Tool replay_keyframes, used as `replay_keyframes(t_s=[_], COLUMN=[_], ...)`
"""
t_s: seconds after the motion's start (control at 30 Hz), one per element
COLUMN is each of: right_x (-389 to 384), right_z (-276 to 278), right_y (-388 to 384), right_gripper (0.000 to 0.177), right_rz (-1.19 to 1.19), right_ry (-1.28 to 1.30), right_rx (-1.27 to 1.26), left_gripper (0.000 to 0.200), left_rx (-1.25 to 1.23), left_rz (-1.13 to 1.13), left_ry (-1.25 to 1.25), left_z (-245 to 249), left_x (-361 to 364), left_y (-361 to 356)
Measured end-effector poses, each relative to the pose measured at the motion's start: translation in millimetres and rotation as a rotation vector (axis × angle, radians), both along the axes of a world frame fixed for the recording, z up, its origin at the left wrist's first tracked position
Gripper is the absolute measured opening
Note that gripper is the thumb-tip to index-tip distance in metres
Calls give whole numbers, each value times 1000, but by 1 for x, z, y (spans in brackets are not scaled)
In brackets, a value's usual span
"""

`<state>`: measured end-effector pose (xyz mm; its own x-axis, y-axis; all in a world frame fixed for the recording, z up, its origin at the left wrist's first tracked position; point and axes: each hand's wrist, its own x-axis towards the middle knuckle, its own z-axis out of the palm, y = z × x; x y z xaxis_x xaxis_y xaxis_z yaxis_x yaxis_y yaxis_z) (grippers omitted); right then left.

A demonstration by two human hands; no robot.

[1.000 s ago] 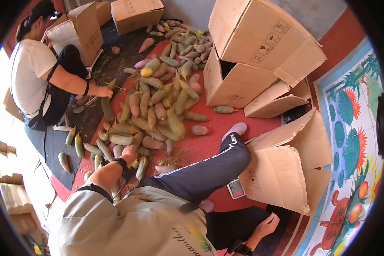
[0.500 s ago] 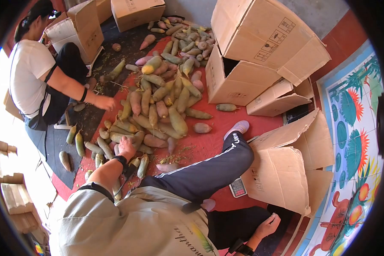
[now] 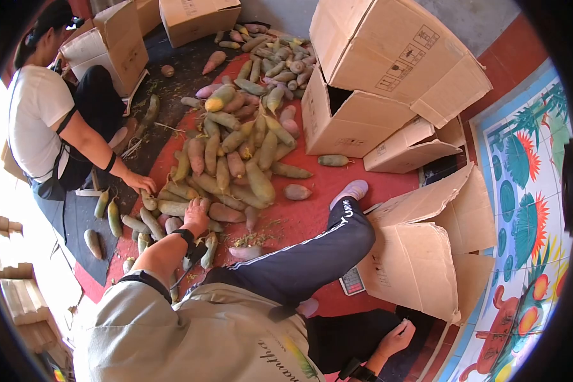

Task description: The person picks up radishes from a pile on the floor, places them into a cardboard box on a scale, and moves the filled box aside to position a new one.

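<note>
Near the left edge of the heap, a pale green radish (image 3: 172, 208) lies level among others on the red mat (image 3: 299, 219), its right end meeting the person's left hand (image 3: 196, 215). That hand is palm down with its fingers spread low over the roots; whether they have closed on a radish or merely rest there, I cannot tell. To handle one well here, the fingers probably need to wrap its thick middle rather than pinch a tip, and to draw it up clear of its neighbours, since the roots are packed together and look apt to roll. Care seems due on the far left too, where a co-worker's hand (image 3: 139, 182) reaches down to a radish close by; giving it room should avoid a knock. The right hand (image 3: 398, 336) is well apart at the near right, fingers curled inward; I cannot tell whether anything small is between them. The left thumb and the roots under the palm are hidden, as is what the co-worker's fingertips do. Farther right, the near carton (image 3: 407, 261) partly covers a small device with a display (image 3: 352, 281), too small to read, and the carton's floor is out of sight. Glare washes out the left side, and the dark round border cuts off the corners.
</note>
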<state>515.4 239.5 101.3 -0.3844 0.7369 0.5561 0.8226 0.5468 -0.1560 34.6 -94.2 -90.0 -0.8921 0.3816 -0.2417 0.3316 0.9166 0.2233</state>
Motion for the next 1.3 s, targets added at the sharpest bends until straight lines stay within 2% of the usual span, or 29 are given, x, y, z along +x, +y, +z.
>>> replay_keyframes(t_s=[0.07,0.1,0.23,0.3,0.43,0.63,0.7,0.73,0.8,0.83,0.87,0.9,0.93,0.97,1.0,1.03,1.1,1.23,1.3], right_x=[1,1,3,1,0,-1,-2,-2,-3,-3,-2,-1,-1,-1,-2,-4,-6,-8,-8], right_z=[-1,0,-2,-1,-1,2,2,2,3,3,2,1,1,0,2,3,6,2,0], right_y=[1,1,1,0,0,-2,-3,-4,-4,-4,-4,-3,-2,-3,-3,-4,-6,-5,-2], right_gripper=[14,14,13,13,12,11,11,11,11,11,11,11,10,10,11,11,11,11,11], right_rz=[-1,3,18,4,2,-10,-16,-15,-15,-10,-11,-14,-17,-18,-23,-29,-22,-24,-31], right_ry=[-12,-15,0,-10,-19,-12,-11,-12,-14,-16,-15,-21,-27,-25,-18,-10,-5,51,45], right_rx=[0,2,-13,-18,-13,-52,-55,-57,-53,-46,-48,-45,-41,-42,-52,-63,-56,-35,-22], left_gripper=[48,50,58,60,63,65,59,59,49,49,41,34,34,29,25,25,28,25,24], left_rx=[86,92,108,160,77,271,373,370,342,340,444,537,537,542,546,545,435,345,455], left_rz=[43,54,26,100,124,295,26,22,-281,-282,155,601,600,601,598,596,496,342,248], left_ry=[-125,-157,-194,-388,-404,-619,-720,-720,-505,-505,-658,-790,-787,-631,-474,-470,-271,-170,-78], left_z=[-3,-22,-31,-29,-69,-108,-133,-140,-151,-127,-71,-39,-51,-75,-72,-68,-48,-15,-15], left_x=[-4,-11,-19,-26,-41,-65,-74,-79,-87,-82,-68,-61,-64,-69,-69,-70,-68,-57,-54], left_y=[13,17,38,49,66,60,47,43,37,46,66,77,73,67,67,66,60,50,41])
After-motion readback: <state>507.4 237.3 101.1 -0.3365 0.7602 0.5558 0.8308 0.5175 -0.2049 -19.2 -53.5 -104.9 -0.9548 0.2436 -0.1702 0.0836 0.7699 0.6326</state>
